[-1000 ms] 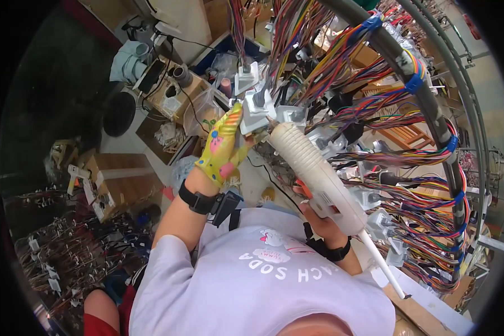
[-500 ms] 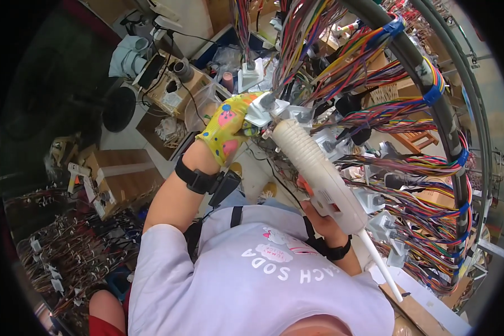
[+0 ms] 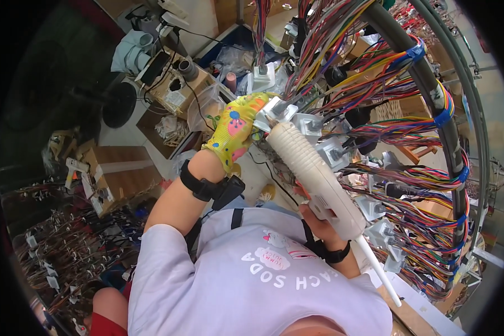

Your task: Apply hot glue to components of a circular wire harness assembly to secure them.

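Observation:
My left hand [image 3: 235, 130], in a yellow patterned glove, is closed on a white plastic connector [image 3: 276, 110] at the end of a wire bundle. Part of its fingers is hidden behind that piece. My bare right hand [image 3: 320, 225] grips a white hot glue gun [image 3: 311, 168], whose body hides most of the fingers. The gun's nozzle points up-left and meets the connector's near side, though I cannot tell whether it touches. A long white glue stick [image 3: 379, 270] sticks out of the gun's back end. Another white connector [image 3: 308, 126] hangs just right of the held one.
A dark curved pipe frame [image 3: 428, 84] on the right carries many coloured wire bundles [image 3: 397, 133] tied with blue tape, their white connectors facing me. Cardboard boxes [image 3: 126, 173] stand on the floor at left. A black cable [image 3: 274, 179] hangs behind the gun. Another person's knee [image 3: 109, 308] shows at lower left.
My left hand and the connector have shifted slightly right. The glue gun's nozzle has moved a little down-left, nearer the connector. The wire bundles have swung slightly right.

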Demonstrator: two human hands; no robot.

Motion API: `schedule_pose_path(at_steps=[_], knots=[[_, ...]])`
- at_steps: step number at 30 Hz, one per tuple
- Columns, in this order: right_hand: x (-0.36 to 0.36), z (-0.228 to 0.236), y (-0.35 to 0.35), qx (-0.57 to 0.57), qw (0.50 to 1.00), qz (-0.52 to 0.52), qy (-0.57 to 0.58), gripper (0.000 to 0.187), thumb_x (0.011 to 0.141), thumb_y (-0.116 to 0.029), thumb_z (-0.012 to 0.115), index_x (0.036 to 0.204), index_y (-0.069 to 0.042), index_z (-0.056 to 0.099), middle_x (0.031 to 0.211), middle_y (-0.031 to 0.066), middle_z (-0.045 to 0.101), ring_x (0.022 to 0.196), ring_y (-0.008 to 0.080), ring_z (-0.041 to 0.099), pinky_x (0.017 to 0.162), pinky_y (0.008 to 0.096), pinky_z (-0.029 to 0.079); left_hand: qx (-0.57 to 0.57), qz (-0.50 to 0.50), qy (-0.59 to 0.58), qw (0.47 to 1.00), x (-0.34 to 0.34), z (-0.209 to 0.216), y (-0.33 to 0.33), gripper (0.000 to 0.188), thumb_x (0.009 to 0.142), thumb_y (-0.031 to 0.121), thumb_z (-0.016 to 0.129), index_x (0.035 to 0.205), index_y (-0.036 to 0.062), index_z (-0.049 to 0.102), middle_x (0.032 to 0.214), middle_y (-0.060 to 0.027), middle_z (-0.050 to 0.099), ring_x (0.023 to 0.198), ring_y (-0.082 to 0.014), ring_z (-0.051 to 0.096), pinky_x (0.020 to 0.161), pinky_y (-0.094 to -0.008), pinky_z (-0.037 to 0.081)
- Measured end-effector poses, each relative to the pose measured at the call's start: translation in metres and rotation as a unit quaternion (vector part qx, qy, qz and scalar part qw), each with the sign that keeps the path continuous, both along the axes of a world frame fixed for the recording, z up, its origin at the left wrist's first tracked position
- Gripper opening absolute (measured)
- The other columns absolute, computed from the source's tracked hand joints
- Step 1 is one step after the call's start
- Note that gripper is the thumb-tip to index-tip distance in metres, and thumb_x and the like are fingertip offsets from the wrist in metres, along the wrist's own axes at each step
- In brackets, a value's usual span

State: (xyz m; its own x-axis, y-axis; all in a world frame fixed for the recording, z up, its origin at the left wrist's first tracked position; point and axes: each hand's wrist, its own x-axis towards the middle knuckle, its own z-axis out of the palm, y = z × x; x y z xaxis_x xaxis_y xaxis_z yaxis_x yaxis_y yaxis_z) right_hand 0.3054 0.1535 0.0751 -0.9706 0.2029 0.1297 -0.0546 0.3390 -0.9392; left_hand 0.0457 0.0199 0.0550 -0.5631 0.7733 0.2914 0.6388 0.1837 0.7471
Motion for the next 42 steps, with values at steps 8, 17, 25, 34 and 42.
schedule_pose_path(at_steps=[8, 17, 25, 34, 42], knots=[[0.002, -0.001, 0.001, 0.039, 0.999, 0.024, 0.0, 0.061, 0.08, 0.009, 0.059, 0.136, -0.001, 0.037, 0.125, 0.0186, 0.054, 0.112, 0.0289, 0.056, 0.094, 0.041, 0.048, 0.053, 0.069, -0.338, 0.937, 0.007, 0.022, 0.004, 0.026, 0.089, 0.01, 0.051, 0.109, -0.0007, 0.062, 0.107, -0.0129, 0.063, 0.096, -0.0235, 0.061, 0.082, -0.0293, 0.047], [-0.003, 0.001, -0.009, 0.029, 0.997, -0.077, -0.001, 0.035, 0.069, -0.003, 0.071, 0.104, -0.003, 0.064, 0.092, 0.0128, 0.065, 0.08, 0.0295, 0.064, 0.071, 0.0349, 0.052, 0.086, 0.066, -0.245, 0.963, -0.002, -0.007, -0.001, 0.029, 0.087, 0.005, 0.049, 0.114, -0.0002, 0.058, 0.116, -0.0173, 0.059, 0.105, -0.0295, 0.058, 0.091, -0.0322, 0.045], [0.0, 0.008, -0.005, 0.046, 0.998, 0.027, -0.045, 0.062, 0.082, 0.007, 0.057, 0.138, -0.002, 0.034, 0.128, 0.0186, 0.052, 0.111, 0.0273, 0.058, 0.094, 0.0388, 0.047, 0.075, 0.09, -0.104, 0.988, -0.001, -0.003, 0.0, 0.029, 0.086, 0.004, 0.047, 0.113, 0.0014, 0.059, 0.115, -0.0176, 0.059, 0.106, -0.0328, 0.057, 0.092, -0.0339, 0.045], [0.002, 0.002, -0.001, -0.009, 0.999, 0.045, -0.024, 0.065, 0.084, 0.005, 0.055, 0.142, -0.003, 0.027, 0.136, 0.0199, 0.044, 0.123, 0.0292, 0.049, 0.098, 0.0403, 0.045, 0.057, 0.119, -0.171, 0.976, 0.001, 0.003, 0.002, 0.027, 0.09, 0.006, 0.046, 0.112, 0.0011, 0.06, 0.113, -0.0173, 0.061, 0.102, -0.0312, 0.059, 0.09, -0.0334, 0.045], [0.002, 0.004, -0.003, -0.067, 0.997, 0.033, -0.024, 0.065, 0.083, 0.006, 0.055, 0.142, -0.004, 0.029, 0.137, 0.0193, 0.043, 0.126, 0.0292, 0.045, 0.098, 0.0402, 0.045, 0.125, 0.146, -0.38, 0.905, 0.007, 0.017, 0.004, 0.025, 0.094, 0.012, 0.047, 0.11, -0.0009, 0.061, 0.107, -0.0155, 0.064, 0.097, -0.0262, 0.061, 0.085, -0.0296, 0.046]])
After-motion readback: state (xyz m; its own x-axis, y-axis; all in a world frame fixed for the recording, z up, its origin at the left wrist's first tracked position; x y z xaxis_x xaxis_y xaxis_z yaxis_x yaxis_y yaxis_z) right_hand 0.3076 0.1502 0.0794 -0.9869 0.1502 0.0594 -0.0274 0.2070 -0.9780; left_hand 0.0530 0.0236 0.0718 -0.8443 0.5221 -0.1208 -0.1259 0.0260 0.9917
